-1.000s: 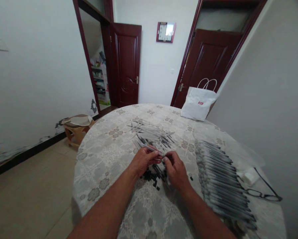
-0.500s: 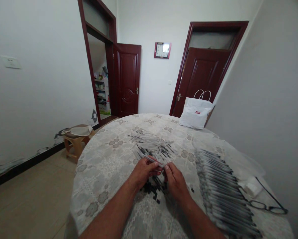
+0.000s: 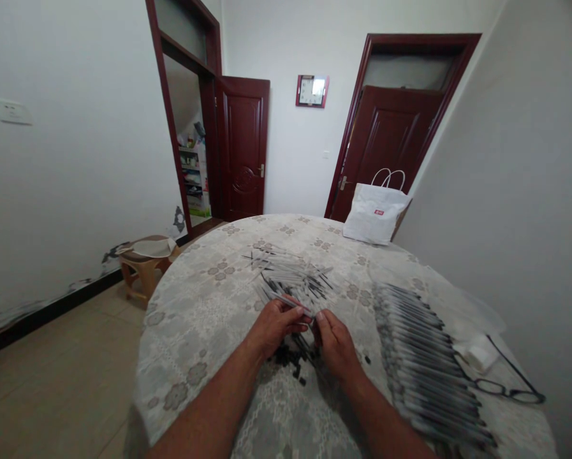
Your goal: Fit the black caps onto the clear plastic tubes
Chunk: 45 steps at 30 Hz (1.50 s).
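Note:
My left hand [image 3: 278,325] is closed on a slim pale pen [image 3: 293,306], held slantwise between thumb and fingers. At the pen's lower right end, my right hand [image 3: 336,341] pinches with thumb and forefinger; its other fingers curl inward and are partly hidden. Beneath the hands lies a heap of small black pen caps [image 3: 284,357], partly covered by the fingers, with dark thin sticks beside it. Just beyond the hands spreads a loose pile of thin clear and dark pen parts [image 3: 290,271]. Fine details at the fingertips are too small to make out.
On the right lies a long row of pens [image 3: 424,357] with dark middles, beside eyeglasses [image 3: 506,390] and clear plastic. A white paper bag [image 3: 376,213] stands at the back right of the round table with a patterned tablecloth [image 3: 209,319]. A wooden stool [image 3: 145,271] is left.
The view has shifted slightly. The right fingertips remain at the pen's end, and the left hand keeps its hold; the hands have barely moved.

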{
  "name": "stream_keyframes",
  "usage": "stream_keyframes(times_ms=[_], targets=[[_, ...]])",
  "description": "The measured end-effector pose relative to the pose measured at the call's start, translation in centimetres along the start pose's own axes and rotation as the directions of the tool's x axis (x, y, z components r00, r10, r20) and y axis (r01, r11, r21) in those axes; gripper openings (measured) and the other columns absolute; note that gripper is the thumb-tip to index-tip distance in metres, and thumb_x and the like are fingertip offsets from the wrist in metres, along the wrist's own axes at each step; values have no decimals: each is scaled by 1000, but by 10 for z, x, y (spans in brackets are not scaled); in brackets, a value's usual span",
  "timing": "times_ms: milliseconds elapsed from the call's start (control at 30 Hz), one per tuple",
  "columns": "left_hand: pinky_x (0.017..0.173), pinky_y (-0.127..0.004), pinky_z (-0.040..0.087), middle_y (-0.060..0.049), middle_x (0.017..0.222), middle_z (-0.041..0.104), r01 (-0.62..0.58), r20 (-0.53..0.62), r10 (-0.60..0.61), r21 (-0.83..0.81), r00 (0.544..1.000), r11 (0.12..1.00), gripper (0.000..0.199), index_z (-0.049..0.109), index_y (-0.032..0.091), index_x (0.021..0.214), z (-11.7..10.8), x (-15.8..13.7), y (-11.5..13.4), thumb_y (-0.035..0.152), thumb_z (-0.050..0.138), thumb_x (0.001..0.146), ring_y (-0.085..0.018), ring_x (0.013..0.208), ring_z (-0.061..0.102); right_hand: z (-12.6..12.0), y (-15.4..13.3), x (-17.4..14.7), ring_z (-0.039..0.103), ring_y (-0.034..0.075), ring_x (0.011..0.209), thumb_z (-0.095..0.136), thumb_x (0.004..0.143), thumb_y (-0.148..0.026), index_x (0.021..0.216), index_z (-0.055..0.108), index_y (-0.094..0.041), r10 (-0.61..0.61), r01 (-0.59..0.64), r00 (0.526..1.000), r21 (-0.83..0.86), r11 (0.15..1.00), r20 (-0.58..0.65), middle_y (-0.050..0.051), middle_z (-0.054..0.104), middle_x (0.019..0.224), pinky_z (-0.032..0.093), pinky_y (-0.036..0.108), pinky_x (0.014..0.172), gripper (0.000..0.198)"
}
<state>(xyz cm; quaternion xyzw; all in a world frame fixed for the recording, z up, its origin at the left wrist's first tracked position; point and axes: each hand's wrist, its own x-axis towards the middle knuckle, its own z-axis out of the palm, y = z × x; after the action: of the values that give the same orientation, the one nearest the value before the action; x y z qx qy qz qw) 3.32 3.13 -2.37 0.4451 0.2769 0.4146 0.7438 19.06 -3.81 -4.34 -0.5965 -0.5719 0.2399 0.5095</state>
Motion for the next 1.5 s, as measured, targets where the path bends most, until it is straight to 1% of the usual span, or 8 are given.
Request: stream_keyframes(times_ms=[200, 433, 633, 967, 1100, 1233, 1333, 1500], targets=[[76, -36, 61, -9, 89, 73, -20, 5, 20, 5, 1000, 1000, 33, 65, 14, 90, -3, 2, -2, 33, 86, 73, -22, 83, 74, -1, 0, -1, 57, 17, 69, 52, 97, -45, 100, 58, -22, -32, 33, 999, 19, 999, -24, -2, 62, 76, 41, 27, 64, 24], [79, -36, 61, -9, 89, 73, -8, 57, 7, 19, 998, 1000, 29, 67, 13, 90, -3, 3, -3, 33, 83, 76, -22, 84, 73, -2, -1, -1, 53, 15, 61, 40, 102, -47, 74, 53, -22, 3, -4, 1000, 29, 1000, 22, -3, 55, 64, 39, 27, 60, 40], [77, -36, 61, -7, 88, 73, -17, 51, 15, 29, 999, 999, 29, 67, 14, 90, -2, 3, -2, 33, 84, 75, -21, 84, 73, -5, 1, -2, 55, 15, 62, 45, 100, -46, 90, 57, -23, -2, 1, 1000, 26, 1000, 12, -4, 58, 67, 40, 26, 60, 28], [75, -38, 61, -6, 86, 72, -62, 35, 59, 113, 998, 992, 31, 68, 15, 89, -2, 5, -2, 39, 82, 77, -21, 82, 72, -11, -8, 2, 52, 15, 57, 40, 101, -46, 77, 54, -23, 1, -6, 997, 60, 998, 79, -3, 57, 62, 40, 27, 58, 36], [73, -35, 60, -7, 86, 72, -113, 58, 101, 253, 993, 961, 30, 69, 15, 90, 3, 3, 1, 41, 78, 79, -21, 82, 71, -25, -23, 8, 60, 16, 67, 54, 95, -43, 107, 62, -22, -58, 64, 992, -55, 996, 110, 0, 68, 85, 44, 27, 63, 25], [69, -32, 59, -6, 85, 72, -177, 150, 127, 392, 981, 903, 28, 70, 15, 91, 8, 1, 1, 43, 70, 86, -21, 81, 70, -47, -40, 14, 61, 16, 74, 56, 93, -34, 94, 67, -23, -106, 158, 970, -237, 958, 219, 0, 69, 83, 43, 26, 68, 16], [75, -33, 57, -6, 93, 73, -271, 183, 201, 597, 962, 755, 23, 71, 18, 98, 6, 3, -5, 38, 64, 90, -20, 86, 70, -62, -43, 13, 62, 17, 75, 52, 95, -34, 91, 66, -23, -93, 125, 989, -323, 938, 113, 1, 70, 83, 42, 27, 70, 18], [97, -38, 49, -8, 108, 73, -411, 329, 341, 889, 881, 203, 23, 71, 20, 110, 1, 9, -23, 17, 62, 89, -22, 103, 66, -70, -24, 0, 65, 19, 78, 47, 96, -38, 103, 65, -20, -53, -2, 984, -309, 951, -171, 4, 72, 86, 45, 29, 73, 26]])
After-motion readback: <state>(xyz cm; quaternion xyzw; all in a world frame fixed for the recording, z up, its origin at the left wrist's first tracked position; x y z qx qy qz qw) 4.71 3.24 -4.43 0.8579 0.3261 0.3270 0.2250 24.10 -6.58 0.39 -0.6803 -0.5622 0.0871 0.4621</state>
